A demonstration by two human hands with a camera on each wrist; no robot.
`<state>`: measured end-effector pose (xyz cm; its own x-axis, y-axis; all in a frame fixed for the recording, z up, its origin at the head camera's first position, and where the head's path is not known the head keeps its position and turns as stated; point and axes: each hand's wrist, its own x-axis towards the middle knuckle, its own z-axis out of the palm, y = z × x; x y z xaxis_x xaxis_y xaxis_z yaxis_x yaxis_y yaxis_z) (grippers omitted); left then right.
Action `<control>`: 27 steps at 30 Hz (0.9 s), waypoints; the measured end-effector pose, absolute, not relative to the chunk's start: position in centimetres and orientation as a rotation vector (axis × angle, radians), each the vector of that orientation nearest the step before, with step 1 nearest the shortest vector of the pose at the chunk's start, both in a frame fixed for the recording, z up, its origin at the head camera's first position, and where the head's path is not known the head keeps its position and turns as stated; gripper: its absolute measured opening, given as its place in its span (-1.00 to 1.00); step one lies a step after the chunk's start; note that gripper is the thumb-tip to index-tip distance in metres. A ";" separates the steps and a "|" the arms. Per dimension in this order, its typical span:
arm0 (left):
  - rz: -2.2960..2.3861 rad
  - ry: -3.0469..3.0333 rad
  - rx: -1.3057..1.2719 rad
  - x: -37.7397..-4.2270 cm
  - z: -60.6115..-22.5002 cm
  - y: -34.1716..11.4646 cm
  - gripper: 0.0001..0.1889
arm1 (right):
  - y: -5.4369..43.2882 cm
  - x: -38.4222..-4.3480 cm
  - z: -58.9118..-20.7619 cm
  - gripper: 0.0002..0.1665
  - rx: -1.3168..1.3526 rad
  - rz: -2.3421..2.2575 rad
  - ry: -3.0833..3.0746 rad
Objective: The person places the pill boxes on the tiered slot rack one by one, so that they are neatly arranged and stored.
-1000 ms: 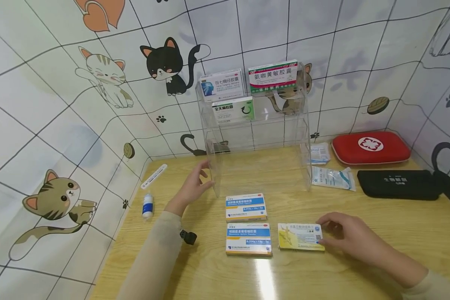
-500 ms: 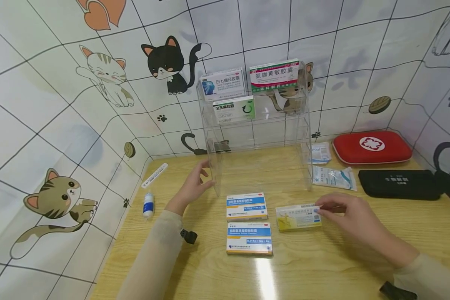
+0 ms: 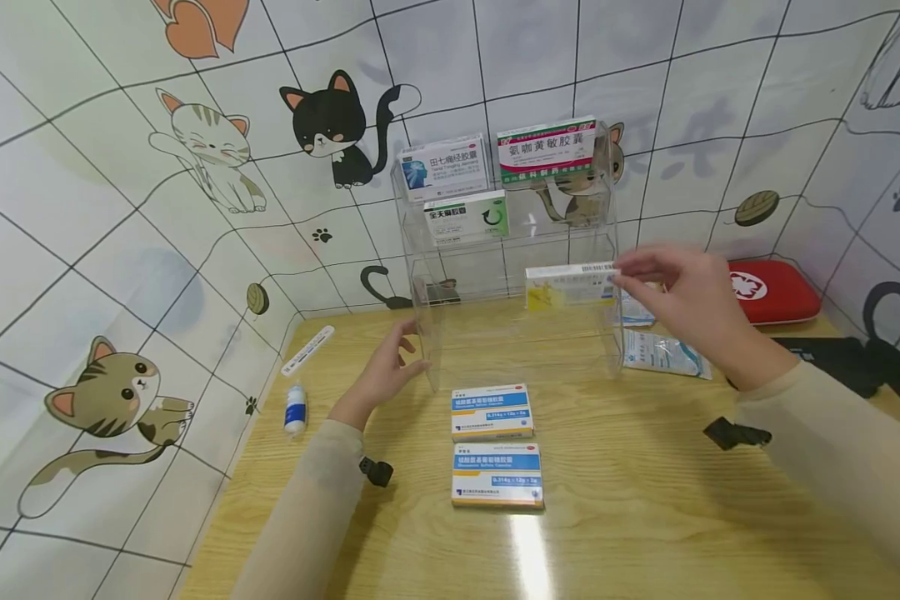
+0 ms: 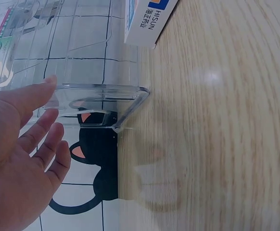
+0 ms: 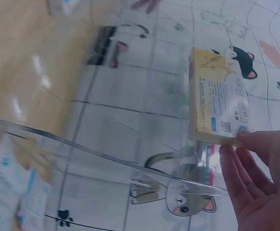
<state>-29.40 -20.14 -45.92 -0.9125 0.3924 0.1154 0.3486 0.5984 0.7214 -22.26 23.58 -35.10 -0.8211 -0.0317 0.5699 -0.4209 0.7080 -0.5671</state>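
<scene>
My right hand (image 3: 686,296) pinches the right end of a yellow-and-white medicine box (image 3: 570,286), raised in front of the clear acrylic rack (image 3: 521,333). In the right wrist view, the thumb lies on the printed face of the box (image 5: 219,96), with the fingers beneath its end. My left hand (image 3: 386,371) rests at the rack's left side panel, its thumb by the front edge and its fingers loosely bent, as the left wrist view of the hand (image 4: 29,144) shows. Two blue-and-white medicine boxes, one nearer (image 3: 497,477) and one farther (image 3: 491,412), lie before the rack.
Upper rack levels hold a white box (image 3: 444,171), a red-and-green box (image 3: 547,154) and a green-and-white box (image 3: 467,218). Right of it are packets (image 3: 666,354), a red case (image 3: 780,292) and a black pouch (image 3: 832,358). A small bottle (image 3: 295,412) and white strip (image 3: 307,350) lie left.
My right hand has lifted the yellow-and-white medicine box from the table and carried it up and away from me to the rack. The left hand has stayed at the rack's side.
</scene>
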 end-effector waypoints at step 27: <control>1.243 2.759 0.660 -29.4 -46.1 -20.0 -0.21 | 23.5 -33.3 -28.0 -0.74 0.328 0.837 -2.307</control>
